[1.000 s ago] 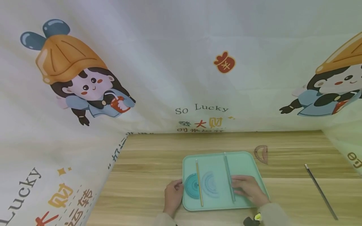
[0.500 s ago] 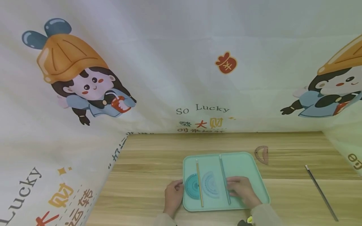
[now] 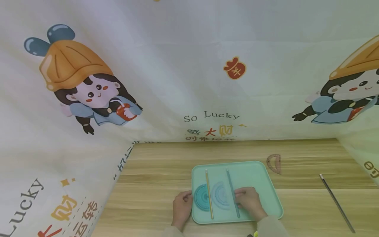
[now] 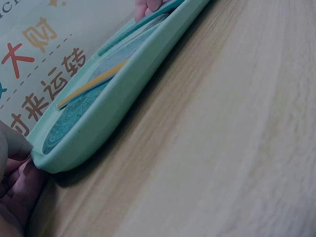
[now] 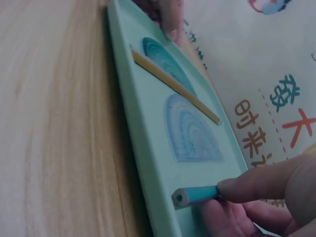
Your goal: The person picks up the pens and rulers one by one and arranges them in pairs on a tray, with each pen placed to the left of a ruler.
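Note:
My right hand (image 3: 249, 201) pinches a teal pencil (image 5: 200, 193) between thumb and fingers, over the middle of a mint green tray (image 3: 266, 184). At the tray's left edge, my left hand (image 3: 182, 206) grips the rim, thumb above and fingers below in the left wrist view. Inside the tray, a teal semicircular protractor (image 3: 201, 198) lies farthest left. A yellow pencil (image 3: 209, 194) lies beside it, over its straight edge. Then comes a clear bluish protractor (image 5: 190, 133), just left of the teal pencil. The right fingers partly hide the teal pencil.
A pinkish clear protractor (image 3: 274, 164) lies on the wooden table (image 3: 160, 171) behind the tray's right corner. Farther right is a dark pencil (image 3: 337, 202). A printed cloth (image 3: 165, 72) stands as a wall at the back and sides.
My right hand has shifted left across the tray with the teal pencil, bringing it closer to the clear bluish protractor. The left hand stays on the rim.

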Motion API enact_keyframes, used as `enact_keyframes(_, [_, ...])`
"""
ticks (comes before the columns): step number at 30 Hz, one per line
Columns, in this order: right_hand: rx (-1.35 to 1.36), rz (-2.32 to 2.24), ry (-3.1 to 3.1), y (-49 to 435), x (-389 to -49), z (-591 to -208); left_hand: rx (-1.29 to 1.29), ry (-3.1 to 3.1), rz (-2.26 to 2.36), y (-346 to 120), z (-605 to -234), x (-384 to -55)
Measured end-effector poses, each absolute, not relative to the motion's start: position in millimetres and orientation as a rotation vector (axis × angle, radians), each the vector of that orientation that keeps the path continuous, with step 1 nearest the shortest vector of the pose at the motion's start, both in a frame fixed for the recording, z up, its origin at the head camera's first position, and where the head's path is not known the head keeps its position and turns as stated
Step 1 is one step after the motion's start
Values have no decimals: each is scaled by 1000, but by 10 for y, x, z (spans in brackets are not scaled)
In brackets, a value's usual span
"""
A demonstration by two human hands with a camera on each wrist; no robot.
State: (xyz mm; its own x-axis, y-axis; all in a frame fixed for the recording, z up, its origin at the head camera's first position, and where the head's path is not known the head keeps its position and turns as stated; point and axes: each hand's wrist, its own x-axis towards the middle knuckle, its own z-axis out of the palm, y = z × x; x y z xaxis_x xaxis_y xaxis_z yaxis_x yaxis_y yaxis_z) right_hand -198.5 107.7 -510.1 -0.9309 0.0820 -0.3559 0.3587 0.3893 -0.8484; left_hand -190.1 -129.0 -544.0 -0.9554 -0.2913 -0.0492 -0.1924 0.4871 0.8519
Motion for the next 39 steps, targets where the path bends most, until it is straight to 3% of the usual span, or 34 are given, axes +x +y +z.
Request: enact_keyframes(39, [254, -1408, 2617, 996, -1930, -5058, 403, -2624, -1466, -1303, -5445, -1899])
